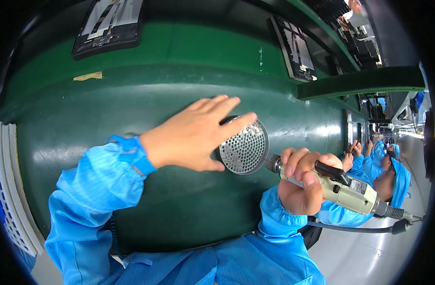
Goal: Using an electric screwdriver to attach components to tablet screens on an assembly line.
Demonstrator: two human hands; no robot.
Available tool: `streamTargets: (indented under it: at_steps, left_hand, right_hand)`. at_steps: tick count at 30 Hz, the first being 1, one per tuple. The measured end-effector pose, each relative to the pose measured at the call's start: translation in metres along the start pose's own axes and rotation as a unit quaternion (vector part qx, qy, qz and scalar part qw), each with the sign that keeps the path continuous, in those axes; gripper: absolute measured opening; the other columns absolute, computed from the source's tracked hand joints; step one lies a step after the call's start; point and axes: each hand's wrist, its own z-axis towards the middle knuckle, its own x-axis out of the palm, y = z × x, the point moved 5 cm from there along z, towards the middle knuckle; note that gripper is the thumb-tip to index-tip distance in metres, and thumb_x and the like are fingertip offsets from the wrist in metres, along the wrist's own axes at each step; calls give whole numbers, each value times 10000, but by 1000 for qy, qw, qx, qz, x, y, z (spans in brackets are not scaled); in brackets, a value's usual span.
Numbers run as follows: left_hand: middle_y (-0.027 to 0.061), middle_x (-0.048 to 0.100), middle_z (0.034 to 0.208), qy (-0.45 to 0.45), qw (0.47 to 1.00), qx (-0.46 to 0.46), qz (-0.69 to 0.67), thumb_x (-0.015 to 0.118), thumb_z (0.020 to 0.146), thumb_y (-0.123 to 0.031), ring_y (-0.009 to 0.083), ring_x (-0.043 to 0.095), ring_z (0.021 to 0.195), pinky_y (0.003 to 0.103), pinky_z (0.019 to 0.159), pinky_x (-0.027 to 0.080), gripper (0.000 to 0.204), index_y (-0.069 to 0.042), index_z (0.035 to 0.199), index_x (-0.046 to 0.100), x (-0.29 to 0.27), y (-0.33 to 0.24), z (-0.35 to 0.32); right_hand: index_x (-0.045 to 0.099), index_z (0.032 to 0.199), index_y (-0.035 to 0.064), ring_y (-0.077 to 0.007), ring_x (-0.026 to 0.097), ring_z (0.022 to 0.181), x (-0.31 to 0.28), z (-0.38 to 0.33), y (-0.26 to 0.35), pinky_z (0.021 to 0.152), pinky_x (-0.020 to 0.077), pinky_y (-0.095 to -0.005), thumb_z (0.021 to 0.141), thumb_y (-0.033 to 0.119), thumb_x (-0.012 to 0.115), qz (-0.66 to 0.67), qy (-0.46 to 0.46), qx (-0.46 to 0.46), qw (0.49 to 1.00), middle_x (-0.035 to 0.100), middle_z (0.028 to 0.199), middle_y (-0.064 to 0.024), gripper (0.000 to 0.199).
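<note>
A round dish with a perforated metal plate [245,148] lies on the green mat in front of me, small holes covering its face. My left hand [196,133] is open, palm down, with its fingers spread; the index finger reaches over the dish's far edge and the thumb lies by its left side. In my right hand [303,178] is a cream electric screwdriver [348,194] with a black lever, its cable trailing off to the right. The screwdriver's dark nose points left at the dish, its thin bit near the rim.
Opened tablet-like devices [108,26] stand beyond the mat at the far left, and another [295,50] at the far right. A green bar [362,84] juts in from the right. White slotted trays [13,185] are stacked at left. Co-workers in blue [397,183] sit along the right.
</note>
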Motion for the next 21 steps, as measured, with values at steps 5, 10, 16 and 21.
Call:
streamTargets:
  at_steps: [5,10,16,21]
  left_hand:
    - [267,357,1359,53,995,85,-21,815,562,-280,430,380,1246,459,1038,343,993,-126,1409,321,21,-14,31]
    - [258,369,1345,59,993,69,-76,812,547,-266,423,413,1208,445,1010,381,993,-89,1397,330,35,-21,36]
    - [251,381,1333,-38,997,-64,30,824,551,-276,425,425,1198,451,989,397,995,-47,1384,331,41,-45,30]
    - [259,374,1357,-17,996,-89,15,866,502,-287,412,425,1221,454,1001,384,1060,0,1373,334,30,-37,22]
  right_hand:
    - [421,1126,42,-217,502,593,-24,-3,7,641,431,-417,792,52,592,-23,-24,-18,999,491,647,-82,375]
    - [430,1114,32,-215,505,583,-53,-4,10,617,433,-399,771,27,625,-41,-69,-28,996,499,656,-88,395]
    - [427,1115,29,-216,499,577,-71,-7,12,624,441,-400,759,34,635,-50,-97,-25,994,498,655,-93,412]
    - [432,1103,37,-214,506,588,-74,-8,6,632,454,-399,740,-2,615,-56,-85,-17,995,502,643,-96,408]
